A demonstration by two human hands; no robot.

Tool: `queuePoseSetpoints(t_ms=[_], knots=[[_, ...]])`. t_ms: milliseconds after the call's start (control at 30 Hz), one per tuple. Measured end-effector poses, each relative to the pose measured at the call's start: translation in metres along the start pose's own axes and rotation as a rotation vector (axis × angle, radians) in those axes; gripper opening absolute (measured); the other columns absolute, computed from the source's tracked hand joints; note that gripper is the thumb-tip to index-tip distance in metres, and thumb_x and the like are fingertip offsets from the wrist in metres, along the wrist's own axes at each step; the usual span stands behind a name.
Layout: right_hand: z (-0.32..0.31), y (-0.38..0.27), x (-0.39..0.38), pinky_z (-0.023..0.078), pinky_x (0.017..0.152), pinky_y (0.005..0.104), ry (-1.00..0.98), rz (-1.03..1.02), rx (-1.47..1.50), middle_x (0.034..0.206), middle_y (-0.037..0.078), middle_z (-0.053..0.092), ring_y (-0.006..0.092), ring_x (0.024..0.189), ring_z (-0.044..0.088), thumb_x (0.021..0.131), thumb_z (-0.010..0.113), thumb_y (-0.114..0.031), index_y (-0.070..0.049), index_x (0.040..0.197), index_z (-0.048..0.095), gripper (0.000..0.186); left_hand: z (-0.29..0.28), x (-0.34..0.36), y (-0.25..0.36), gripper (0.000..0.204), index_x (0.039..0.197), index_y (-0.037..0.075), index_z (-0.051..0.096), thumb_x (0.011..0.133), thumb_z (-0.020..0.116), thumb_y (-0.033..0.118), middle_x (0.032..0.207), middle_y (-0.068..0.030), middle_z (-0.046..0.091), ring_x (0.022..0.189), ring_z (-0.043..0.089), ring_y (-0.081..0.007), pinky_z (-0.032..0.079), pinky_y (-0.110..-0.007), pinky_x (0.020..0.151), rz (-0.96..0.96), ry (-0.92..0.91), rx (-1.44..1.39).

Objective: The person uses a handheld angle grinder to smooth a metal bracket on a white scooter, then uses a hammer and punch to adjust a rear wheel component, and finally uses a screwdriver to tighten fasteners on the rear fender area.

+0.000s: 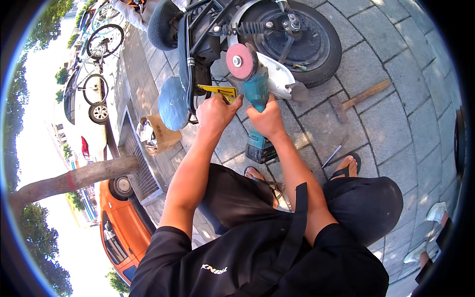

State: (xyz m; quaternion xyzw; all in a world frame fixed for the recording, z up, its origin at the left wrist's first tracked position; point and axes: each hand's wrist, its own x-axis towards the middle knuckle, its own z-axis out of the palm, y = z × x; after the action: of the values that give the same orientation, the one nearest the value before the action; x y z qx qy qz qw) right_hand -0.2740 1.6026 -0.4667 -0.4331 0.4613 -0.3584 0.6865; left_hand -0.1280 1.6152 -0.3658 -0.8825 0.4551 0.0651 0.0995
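My right hand (267, 116) is wrapped round the body of a teal cordless angle grinder (256, 91). Its pink abrasive disc (241, 61) points away from me, and the battery end (260, 147) hangs below my hand. My left hand (217, 113) is closed on the lower edge of a yellow plate (221, 91) with dark marks, beside the frame of an electric bike (190, 64). The disc is just beyond the plate, apart from my fingers. A white curved fender (274, 74) lies behind the grinder, next to the bike's black wheel (307, 39).
A hammer with a wooden handle (367, 94) and a thin screwdriver-like tool (335, 152) lie on the paving at right. A blue round seat (173, 103) and a paper bag (163, 133) are at left. Bystanders' white shoes (436, 212) show at far right.
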Motion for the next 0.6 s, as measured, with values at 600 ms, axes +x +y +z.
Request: queuePoseSetpoints(t_ms=[600], knots=[[0.011, 0.015, 0.013, 0.059, 0.079, 0.0427, -0.380, 0.155, -0.009, 0.100, 0.021, 0.074, 0.0297, 0.086, 0.075, 0.083, 0.075, -0.025, 0.003, 0.117, 0.066, 0.045, 0.025, -0.031, -0.061, 0.031, 0.111, -0.002, 0.053, 0.098, 0.070, 0.020, 0.103, -0.0326, 0.066, 0.096, 0.063, -0.0565, 0.053, -0.058, 0.080, 0.286, 0.048, -0.369]])
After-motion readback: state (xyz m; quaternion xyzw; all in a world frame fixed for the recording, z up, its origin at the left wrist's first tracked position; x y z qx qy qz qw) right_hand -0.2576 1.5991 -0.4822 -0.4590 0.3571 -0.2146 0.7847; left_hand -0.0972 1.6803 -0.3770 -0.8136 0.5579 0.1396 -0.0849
